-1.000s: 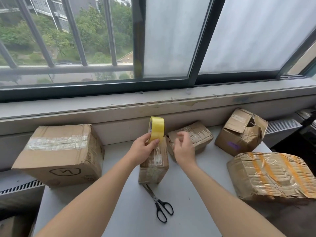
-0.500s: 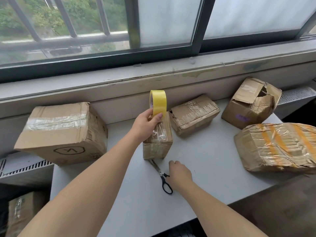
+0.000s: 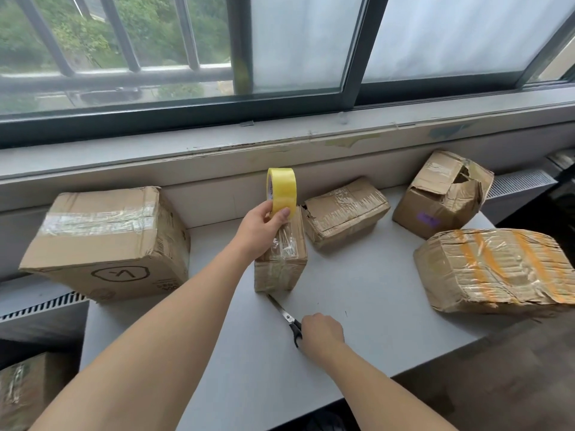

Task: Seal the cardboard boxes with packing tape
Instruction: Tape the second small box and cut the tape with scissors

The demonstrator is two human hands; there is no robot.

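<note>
Pinching the yellow tape roll (image 3: 281, 191) upright on the small box (image 3: 280, 265) at the bench (image 3: 373, 290) centre with your left hand (image 3: 261, 227), you are gripping the scissors (image 3: 287, 315) at six o'clock with your right hand (image 3: 322, 332), fingers curling round the handles, probably for cutting, while the torn box (image 3: 435, 197) at two o'clock is gaping unsealed.

I am working at an improvised packing station: a grey table (image 3: 357, 309) abutting a window sill (image 3: 280, 146), carrying worn cardboard boxes (image 3: 102, 241).
</note>
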